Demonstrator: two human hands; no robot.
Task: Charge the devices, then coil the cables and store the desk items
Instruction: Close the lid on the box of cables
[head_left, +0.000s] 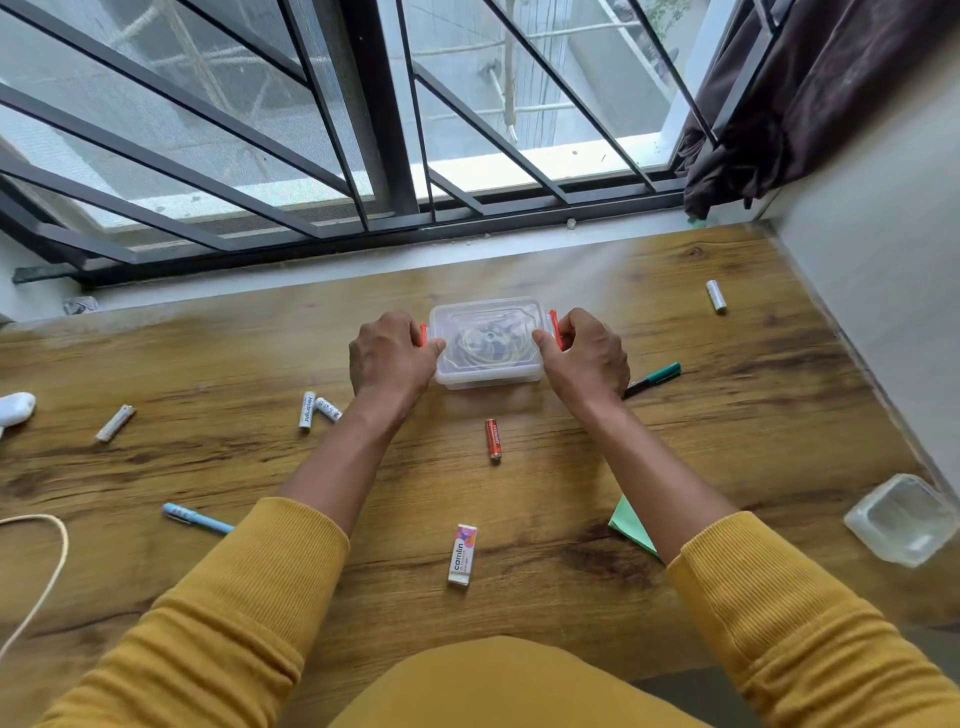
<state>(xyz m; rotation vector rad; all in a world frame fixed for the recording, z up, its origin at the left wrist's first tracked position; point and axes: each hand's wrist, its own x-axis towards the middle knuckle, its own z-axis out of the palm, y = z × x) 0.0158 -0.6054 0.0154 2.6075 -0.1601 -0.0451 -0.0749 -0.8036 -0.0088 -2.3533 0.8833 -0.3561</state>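
A clear plastic box (487, 312) with its lid on and red side clips stands on the wooden desk (675, 441), with coiled cables showing through the lid. My left hand (392, 358) grips its left red clip, thumb on the lid. My right hand (584, 356) grips the right red clip the same way. Loose items lie around: a red battery (493, 439), two white batteries (307, 410), another white battery (115, 423), one more at the far right (716, 296), an eraser (463, 555), a blue pen (196, 518) and a green pen (653, 379).
An open clear container (901, 519) sits at the right edge by the wall. A green paper (631, 525) lies partly under my right forearm. A white device (15, 408) and a cream cable (47, 577) are at the left edge. A barred window runs along the back.
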